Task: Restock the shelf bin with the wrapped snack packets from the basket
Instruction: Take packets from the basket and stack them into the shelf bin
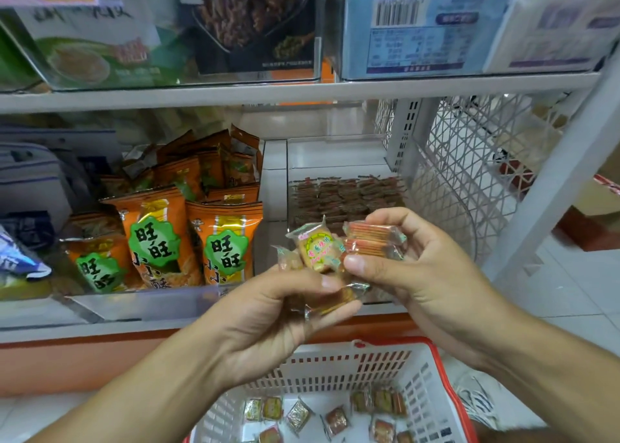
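Observation:
Both hands are raised in front of the clear shelf bin (339,155), which holds a layer of small reddish wrapped packets (345,196). My left hand (268,321) grips a few wrapped snack packets, among them a yellow biscuit packet (317,248) and a brownish one (335,300). My right hand (412,261) pinches a stack of red-striped wrapped packets (375,237) between thumb and fingers. The two hands meet over the packets. Below them stands the white basket (335,372) with a red rim, and several loose wrapped packets (335,419) lie on its floor.
Left of the bin, another clear bin holds orange snack bags (188,237). A white shelf board (302,91) carries boxed goods above. A white wire mesh panel (469,160) and an upright post (570,174) close the shelf's right side. Tiled floor lies to the right.

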The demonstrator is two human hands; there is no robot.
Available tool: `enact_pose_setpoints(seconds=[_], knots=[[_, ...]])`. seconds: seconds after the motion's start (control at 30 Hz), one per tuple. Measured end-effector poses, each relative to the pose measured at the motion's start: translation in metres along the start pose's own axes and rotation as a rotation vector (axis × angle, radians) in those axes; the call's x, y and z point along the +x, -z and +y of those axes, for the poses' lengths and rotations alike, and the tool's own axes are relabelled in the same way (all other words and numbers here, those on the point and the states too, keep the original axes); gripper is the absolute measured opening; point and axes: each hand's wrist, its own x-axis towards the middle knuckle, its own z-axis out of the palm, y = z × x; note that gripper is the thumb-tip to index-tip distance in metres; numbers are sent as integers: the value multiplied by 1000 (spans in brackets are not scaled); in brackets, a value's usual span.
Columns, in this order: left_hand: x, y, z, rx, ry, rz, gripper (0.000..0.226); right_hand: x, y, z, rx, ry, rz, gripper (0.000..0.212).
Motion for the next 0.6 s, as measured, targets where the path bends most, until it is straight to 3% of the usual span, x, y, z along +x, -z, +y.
enact_pose_setpoints(seconds=[0.17, 0.37, 0.5, 0.6], knots=[[1, -2, -5, 86, -52, 75, 42, 2, 4, 3, -189, 53, -41, 47], [1, -2, -1, 144, -104, 124, 36, 6, 16, -6, -273, -25, -201, 51], [0, 1, -2, 157, -81, 108, 34, 9, 19, -4, -389, 7, -181, 49], [1, 2, -4, 174, -85, 115, 34, 9, 19, -2, -337, 5, -199, 43]])
